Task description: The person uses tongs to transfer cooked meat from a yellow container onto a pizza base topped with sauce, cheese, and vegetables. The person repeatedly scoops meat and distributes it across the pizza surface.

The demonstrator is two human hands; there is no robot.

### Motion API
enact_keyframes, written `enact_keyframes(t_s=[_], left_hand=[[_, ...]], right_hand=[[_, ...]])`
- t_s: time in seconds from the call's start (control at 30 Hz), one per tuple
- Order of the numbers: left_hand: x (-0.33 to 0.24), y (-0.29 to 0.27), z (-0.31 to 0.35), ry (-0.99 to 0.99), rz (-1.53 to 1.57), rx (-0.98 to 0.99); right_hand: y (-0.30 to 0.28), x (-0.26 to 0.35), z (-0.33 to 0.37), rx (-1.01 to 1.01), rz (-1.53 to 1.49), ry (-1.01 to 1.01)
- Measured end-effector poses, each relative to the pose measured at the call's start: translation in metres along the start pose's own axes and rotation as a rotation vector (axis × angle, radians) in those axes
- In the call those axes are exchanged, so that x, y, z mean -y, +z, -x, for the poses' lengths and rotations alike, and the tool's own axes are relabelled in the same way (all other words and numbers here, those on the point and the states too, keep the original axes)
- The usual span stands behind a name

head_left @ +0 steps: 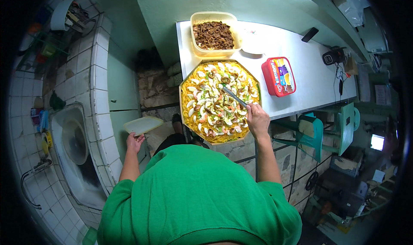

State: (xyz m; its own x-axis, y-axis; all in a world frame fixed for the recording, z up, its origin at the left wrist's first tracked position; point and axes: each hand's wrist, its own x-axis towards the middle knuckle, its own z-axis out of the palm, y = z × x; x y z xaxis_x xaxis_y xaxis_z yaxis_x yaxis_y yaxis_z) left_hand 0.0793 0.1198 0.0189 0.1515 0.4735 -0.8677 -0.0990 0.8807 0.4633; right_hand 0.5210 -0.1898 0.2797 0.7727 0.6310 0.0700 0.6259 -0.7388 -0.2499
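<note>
My right hand (258, 119) is closed round the handle of a long grey utensil (234, 96); whether it is tongs or a spoon I cannot tell. Its far end rests among the toppings of a big octagonal tray of yellow noodles (194, 124). Sliced boiled eggs, shrimp and chopped greens cover the noodles. Down at the left, my left hand (135, 142) grips the edge of a pale plastic lid (144, 125) with a yellowish rim, away from the table.
On the white table (309, 79) stand a yellowish tub of dark cooked meat strips (213, 35), a white lid (254, 45) and a red plastic container (278, 77). Green chairs (312, 135) stand at the right. A tiled counter (101, 73) with a sink (77, 142) runs along the left.
</note>
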Motion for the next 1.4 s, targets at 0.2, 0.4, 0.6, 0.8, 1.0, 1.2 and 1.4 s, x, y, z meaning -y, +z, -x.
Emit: enact_keyframes(t_s=[0.2, 0.4, 0.6, 0.8, 1.0, 1.2, 1.4], left_hand=[[0.002, 0.001, 0.001, 0.013, -0.009, -0.013], [0.002, 0.003, 0.001, 0.014, -0.008, -0.019], [0.000, -0.002, -0.004, -0.002, 0.011, -0.003], [0.001, -0.005, -0.005, 0.005, 0.018, -0.011], [-0.003, -0.002, -0.007, -0.013, -0.008, -0.048], [-0.015, 0.007, -0.005, -0.017, 0.007, -0.012], [-0.023, 0.005, 0.005, -0.011, 0.030, -0.023]], right_hand=[[-0.001, 0.002, -0.001, 0.008, 0.035, -0.008], [-0.019, -0.006, -0.016, -0.063, -0.105, 0.017], [-0.010, 0.002, -0.022, 0.079, 0.034, -0.004], [-0.018, -0.003, -0.020, 0.045, -0.046, 0.033], [-0.017, 0.005, -0.088, -0.226, -0.311, -0.096], [0.060, 0.051, -0.211, -0.135, 0.019, -0.094], [0.095, 0.089, -0.275, -0.189, 0.126, -0.308]])
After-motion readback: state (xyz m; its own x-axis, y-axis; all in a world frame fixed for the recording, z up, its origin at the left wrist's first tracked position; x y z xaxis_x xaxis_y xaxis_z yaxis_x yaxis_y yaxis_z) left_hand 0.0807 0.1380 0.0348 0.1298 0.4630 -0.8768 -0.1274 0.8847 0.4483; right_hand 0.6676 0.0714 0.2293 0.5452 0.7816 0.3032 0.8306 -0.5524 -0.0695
